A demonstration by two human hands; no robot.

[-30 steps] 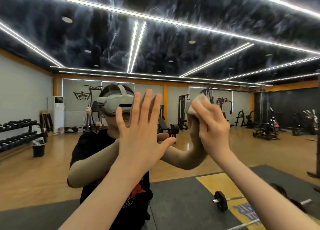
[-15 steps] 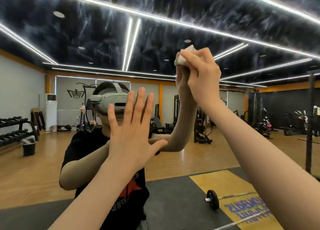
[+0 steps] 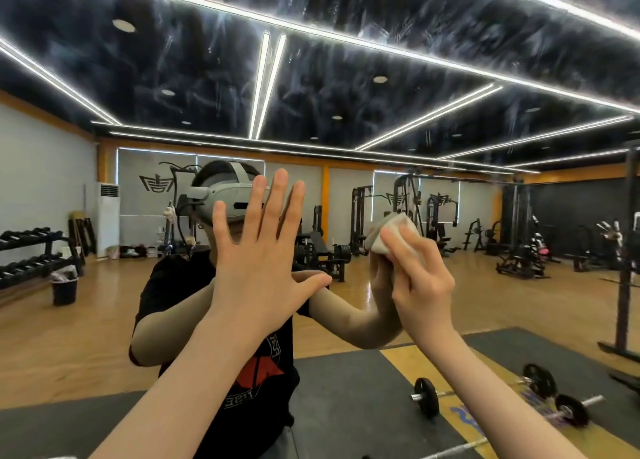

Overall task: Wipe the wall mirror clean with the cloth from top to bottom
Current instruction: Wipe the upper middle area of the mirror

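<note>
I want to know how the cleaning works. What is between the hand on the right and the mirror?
In the head view, the white cloth lies between the right hand and the mirror, with the fingers holding it against the glass.

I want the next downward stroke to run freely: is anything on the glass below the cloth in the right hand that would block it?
Nothing visible does. The right hand presses the small white cloth to the wall mirror, and the glass below it shows only reflections. The open left hand rests flat on the glass, off to the left of that path.
</note>
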